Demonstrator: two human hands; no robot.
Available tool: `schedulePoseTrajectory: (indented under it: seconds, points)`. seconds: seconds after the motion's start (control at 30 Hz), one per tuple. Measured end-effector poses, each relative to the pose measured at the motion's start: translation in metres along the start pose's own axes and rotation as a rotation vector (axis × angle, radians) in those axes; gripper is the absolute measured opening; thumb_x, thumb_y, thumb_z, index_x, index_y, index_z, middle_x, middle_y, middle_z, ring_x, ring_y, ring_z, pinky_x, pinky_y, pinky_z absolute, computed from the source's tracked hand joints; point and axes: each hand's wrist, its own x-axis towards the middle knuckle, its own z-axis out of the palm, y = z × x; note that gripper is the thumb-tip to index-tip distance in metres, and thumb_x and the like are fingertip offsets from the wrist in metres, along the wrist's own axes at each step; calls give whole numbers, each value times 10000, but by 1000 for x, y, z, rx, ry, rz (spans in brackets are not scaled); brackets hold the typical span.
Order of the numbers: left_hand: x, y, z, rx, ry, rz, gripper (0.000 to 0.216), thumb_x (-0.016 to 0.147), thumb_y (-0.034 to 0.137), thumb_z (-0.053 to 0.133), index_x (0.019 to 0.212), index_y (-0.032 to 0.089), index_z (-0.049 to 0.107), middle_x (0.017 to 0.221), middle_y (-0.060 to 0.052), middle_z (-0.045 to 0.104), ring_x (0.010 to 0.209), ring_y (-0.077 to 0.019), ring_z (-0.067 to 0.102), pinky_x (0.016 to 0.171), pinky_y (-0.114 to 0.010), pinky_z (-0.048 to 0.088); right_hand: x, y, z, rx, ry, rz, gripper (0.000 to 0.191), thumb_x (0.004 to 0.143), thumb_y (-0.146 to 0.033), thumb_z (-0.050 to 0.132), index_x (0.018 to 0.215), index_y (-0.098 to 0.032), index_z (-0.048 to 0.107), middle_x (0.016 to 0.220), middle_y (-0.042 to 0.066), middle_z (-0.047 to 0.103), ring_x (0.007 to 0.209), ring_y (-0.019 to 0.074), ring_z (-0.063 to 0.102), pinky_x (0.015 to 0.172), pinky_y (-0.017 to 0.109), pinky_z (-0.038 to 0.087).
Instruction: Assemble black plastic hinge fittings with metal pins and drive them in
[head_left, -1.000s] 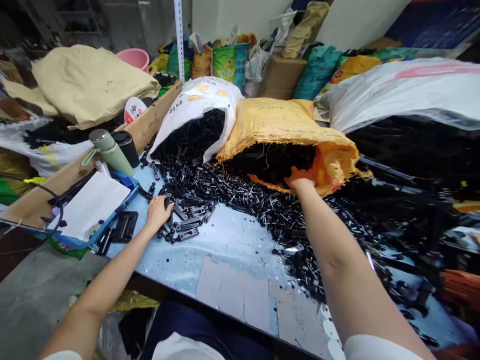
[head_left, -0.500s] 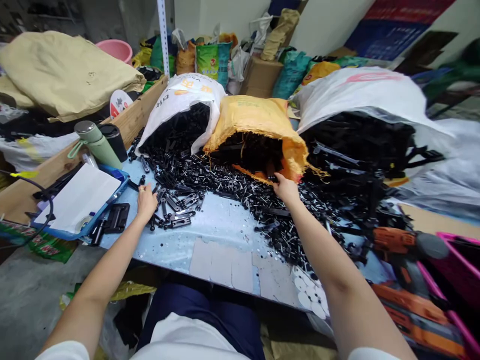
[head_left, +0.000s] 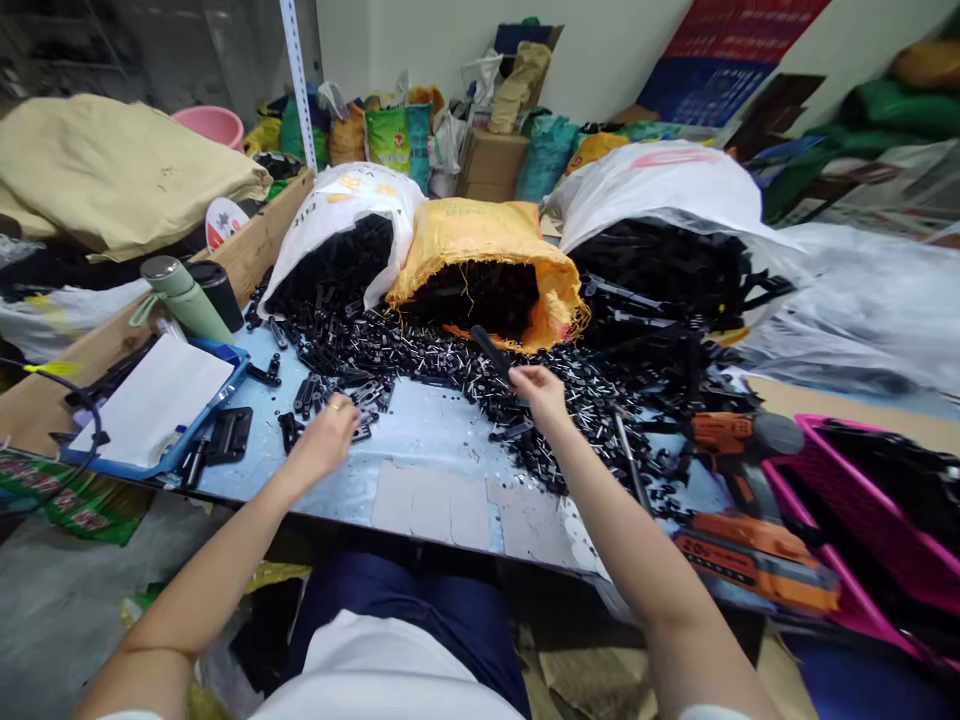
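My right hand (head_left: 541, 394) pinches one end of a flat black plastic bar (head_left: 490, 350), which points up and left in front of the orange woven sack (head_left: 469, 235). Loose small black parts and pins (head_left: 450, 352) spread beneath it. My left hand (head_left: 328, 432) is over the blue tabletop, beside a group of grey-black link pieces (head_left: 366, 393). Its fingers are curled in, and anything between them is hidden. A small black part (head_left: 289, 432) lies just left of that hand.
White sacks of black parts stand left (head_left: 345, 205) and right (head_left: 660, 180). An orange cordless drill (head_left: 757, 560) and a pink basket (head_left: 847, 480) are at right. At left are a blue tray (head_left: 238, 372), a green flask (head_left: 191, 300) and a black cup (head_left: 217, 290).
My right hand has come back from the orange sack's mouth with the black bar. My left hand has moved right and toward me, across the link pieces. The camera view has shifted.
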Motion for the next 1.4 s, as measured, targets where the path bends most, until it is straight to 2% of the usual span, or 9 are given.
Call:
schedulePoseTrajectory:
  seconds: [0.07, 0.2, 0.4, 0.47, 0.63, 0.77, 0.97, 1.17, 1.4]
  points:
    - [-11, 36, 1, 28, -168, 158, 202, 844, 55, 369, 893, 175, 524, 911, -73, 552, 850, -195, 561, 753, -303, 457, -58, 3, -8, -14, -264, -54, 410, 728, -494, 655, 960, -161, 600, 892, 61, 651, 777, 162, 621, 726, 320, 520]
    - [-18, 75, 35, 102, -375, 204, 258, 812, -10, 386, 942, 168, 521, 794, -53, 561, 759, -188, 561, 677, -282, 452, -144, 2, -19, -425, -716, -175, 340, 821, -399, 581, 1097, -200, 592, 1037, 70, 648, 917, 197, 609, 826, 356, 484]
    - [-25, 61, 95, -116, -233, 176, 306, 905, 231, 438, 1189, 134, 494, 1010, -123, 585, 982, -235, 544, 865, -388, 450, -169, -14, 23, -781, -558, -440, 504, 869, -415, 505, 1330, -220, 451, 1235, 116, 546, 1191, 264, 441, 1007, 462, 335]
    - [-32, 59, 97, -313, -150, 102, 369, 934, 231, 354, 1283, 142, 436, 1086, -123, 562, 927, -194, 571, 858, -362, 465, -168, -16, 48, -588, -538, -364, 453, 903, -409, 441, 1320, -234, 461, 1154, 111, 574, 1102, 242, 502, 966, 447, 380]
    - [-35, 80, 87, -792, -3, -151, 393, 942, 335, 361, 1261, 151, 499, 915, -47, 571, 483, -51, 494, 606, -245, 491, -176, -25, 81, 270, -515, 190, 556, 896, -507, 403, 1393, -267, 331, 871, 37, 561, 584, 119, 548, 507, 266, 476]
    - [-28, 97, 79, -806, 96, -164, 365, 907, 323, 455, 1213, 154, 559, 877, -55, 585, 631, -102, 562, 657, -254, 487, -177, -35, 72, 496, -512, 246, 631, 854, -518, 483, 1407, -256, 331, 798, 6, 534, 547, 88, 518, 459, 221, 440]
    - [-28, 109, 71, -645, 116, 1, 359, 916, 287, 435, 1214, 138, 570, 823, -66, 576, 775, -155, 558, 746, -290, 469, -170, -42, 42, 175, -692, -43, 532, 860, -394, 537, 1367, -275, 424, 863, 12, 579, 523, 52, 477, 528, 224, 465]
    - [-30, 126, 72, -680, 412, -1, 359, 946, 269, 361, 1235, 158, 543, 957, -97, 592, 880, -153, 561, 790, -291, 472, -186, -48, 54, 215, -467, -183, 537, 886, -376, 497, 1401, -301, 361, 950, 37, 572, 550, 70, 485, 549, 248, 476]
    - [-28, 115, 84, -675, 316, -35, 348, 941, 290, 371, 1205, 173, 563, 962, -97, 607, 883, -165, 574, 804, -311, 477, -190, -42, 65, 208, -518, -146, 547, 921, -416, 415, 1437, -314, 266, 1023, 36, 581, 572, 83, 507, 598, 272, 495]
